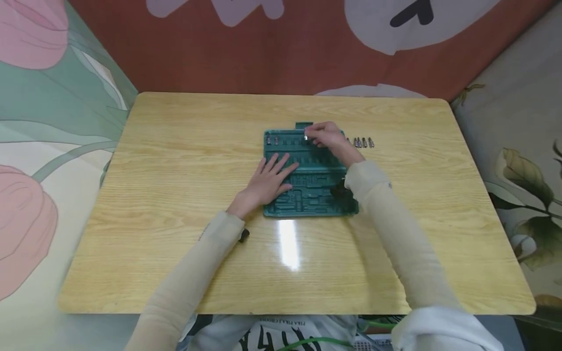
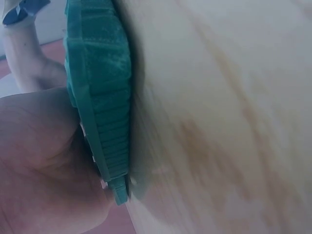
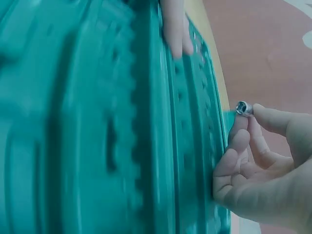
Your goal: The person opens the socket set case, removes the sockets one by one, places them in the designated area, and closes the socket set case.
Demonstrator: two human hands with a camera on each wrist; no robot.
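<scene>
Left hand (image 1: 269, 181) flat, fingers straight, pressing green tool tray (image 1: 309, 195). Right hand (image 1: 327, 137) pinching small metal socket (image 3: 243, 108) over tray's far row. No legible markings on tray.

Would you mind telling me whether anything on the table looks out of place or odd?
Nothing looks damaged or spilled. The green tray lies square on the table, nearly all its slots empty. A few small metal sockets sit loose outside it by its far right corner. The right hand pinches another socket; the left hand presses the tray flat.
</scene>
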